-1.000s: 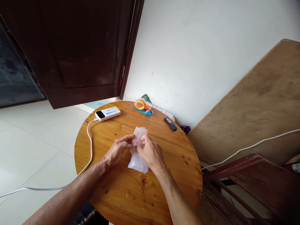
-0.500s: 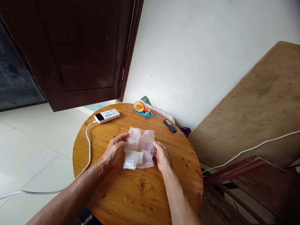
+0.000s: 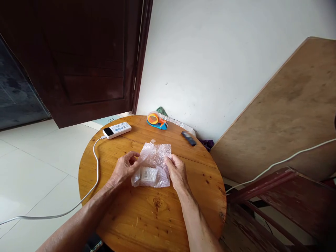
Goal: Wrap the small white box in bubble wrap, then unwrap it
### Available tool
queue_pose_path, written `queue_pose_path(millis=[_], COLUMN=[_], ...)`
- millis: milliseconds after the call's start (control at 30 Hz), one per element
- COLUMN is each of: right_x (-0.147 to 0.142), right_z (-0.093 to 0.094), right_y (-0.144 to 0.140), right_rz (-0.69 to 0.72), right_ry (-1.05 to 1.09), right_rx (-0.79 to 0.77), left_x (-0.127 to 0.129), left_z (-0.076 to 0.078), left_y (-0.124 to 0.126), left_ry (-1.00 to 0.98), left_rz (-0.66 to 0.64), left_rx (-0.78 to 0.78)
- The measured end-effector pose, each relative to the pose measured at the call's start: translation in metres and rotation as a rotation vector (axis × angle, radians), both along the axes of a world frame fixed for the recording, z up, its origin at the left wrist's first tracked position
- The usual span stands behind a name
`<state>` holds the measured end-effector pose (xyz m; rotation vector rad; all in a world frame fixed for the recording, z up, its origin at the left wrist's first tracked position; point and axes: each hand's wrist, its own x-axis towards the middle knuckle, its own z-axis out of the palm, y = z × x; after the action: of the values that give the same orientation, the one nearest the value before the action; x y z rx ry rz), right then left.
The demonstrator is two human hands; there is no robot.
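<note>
A: What's biggest?
B: The white wall (image 3: 204, 63) beyond the round wooden table (image 3: 204, 196), then a dark brown door (image 3: 86, 52) past the table's far left side, and a plywood board (image 3: 288, 105) leaning to the table's right.

A: And on it?
B: A sheet of bubble wrap (image 3: 160, 154), around the table's middle, opened out, its near part bunched (crinkled and half see-through).

A: The hands?
B: The left hand (image 3: 124, 168), over the table's left half, has thumb and fingers at the wrap's left edge; I cannot tell whether they pinch it. The right hand (image 3: 177, 171), over the right half, grips the wrap's right edge between thumb and fingers.

A: Next size down?
B: A white electronic device (image 3: 117, 130) at the table's far left, with a black panel, a plugged-in white cable (image 3: 97, 168) and a label in blue and dark print (too small to read). Then a blue-and-orange tape dispenser (image 3: 160, 126) near the far rim, holding a roll of tape.

A: Anything inside the wrap?
B: A pale rectangular item (image 3: 147, 175) in its near part, toward the table's near side; how many layers cover it, I cannot tell.

A: Smaller still?
B: A dark oblong gadget (image 3: 188, 138) at the table's far right (pixelated, its markings hidden).
</note>
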<state>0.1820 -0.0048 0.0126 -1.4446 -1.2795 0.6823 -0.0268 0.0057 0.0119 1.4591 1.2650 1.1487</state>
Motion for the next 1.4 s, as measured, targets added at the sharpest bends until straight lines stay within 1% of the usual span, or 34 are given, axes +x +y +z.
queue_pose_path(millis=[100,167,233,433,533,600,700,767,833,933,1000,1067,1233,1300,1400], right_x=[0.007,0.014,0.02,0.027,0.025,0.024,0.023,0.022,0.021,0.019,0.019,0.021,0.028,0.03,0.03], right_z=[-0.003,-0.006,-0.008,-0.006,-0.005,-0.006,-0.01,-0.012,-0.014,-0.013,-0.012,-0.012,-0.012,-0.012,-0.012], right_y=[0.002,0.004,0.006,0.009,0.008,0.009,0.01,0.012,0.014,0.014,0.014,0.013,0.015,0.017,0.019], right_rz=[-0.05,-0.107,-0.147,-0.169,-0.158,-0.149,-0.142,-0.152,-0.162,-0.156,-0.164,-0.2,-0.291,-0.294,-0.277], right_ry=[-0.068,-0.121,-0.159,-0.257,-0.309,-0.337,-0.373,-0.376,-0.355,-0.333,-0.356,-0.385,-0.424,-0.437,-0.454], right_rx=[0.021,0.009,-0.015,-0.043,-0.044,-0.044,-0.059,-0.057,-0.026,0.017,0.021,0.012,-0.048,-0.072,-0.095], left_x=[-0.006,-0.01,-0.013,-0.013,-0.015,-0.018,-0.021,-0.019,-0.013,0.003,0.013,0.017,0.005,0.0,0.002], left_z=[-0.001,-0.001,-0.001,-0.006,-0.003,0.004,0.019,0.03,0.038,0.042,0.04,0.038,0.035,0.035,0.038], left_y=[0.005,0.008,0.01,0.015,0.013,0.011,0.012,0.017,0.025,0.04,0.05,0.059,0.08,0.078,0.059], left_ry=[-0.128,-0.15,-0.141,-0.104,-0.068,0.035,0.339,0.516,0.633,0.772,0.802,0.801,0.781,0.769,0.74], left_rz=[0.107,0.171,0.208,0.226,0.205,0.15,0.06,0.039,0.015,-0.018,-0.02,0.002,0.11,0.133,0.16], left_rx=[-0.1,-0.149,-0.174,-0.183,-0.173,-0.141,-0.069,-0.015,0.055,0.136,0.137,0.113,0.003,0.004,0.081])
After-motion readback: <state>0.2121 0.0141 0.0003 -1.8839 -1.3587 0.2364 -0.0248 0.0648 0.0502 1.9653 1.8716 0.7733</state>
